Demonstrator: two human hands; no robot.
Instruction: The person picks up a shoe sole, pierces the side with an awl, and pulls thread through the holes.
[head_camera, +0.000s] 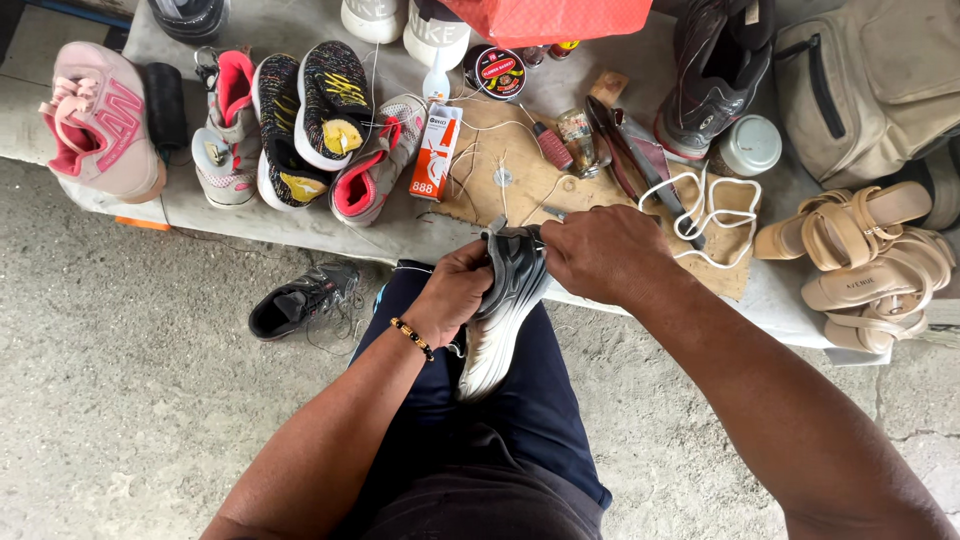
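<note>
A black sneaker with a white sole (505, 310) rests on my lap, sole turned up and toe end toward the bench. My left hand (455, 298), with a beaded bracelet at the wrist, grips the sneaker's side. My right hand (600, 250) is closed at the sneaker's upper end, pinching a thin metal tool (553, 212) against it. Thin white thread (470, 165) trails from the shoe onto a brown board (520, 185) on the bench.
The grey bench (300, 225) carries several sneakers, a pink shoe (100, 120), a glue box (435, 150), a polish tin (500, 72), pliers (625, 150), white cord (715, 215), a jar (750, 145) and tan sandals (860, 260). A black sneaker (300, 298) lies on the concrete floor.
</note>
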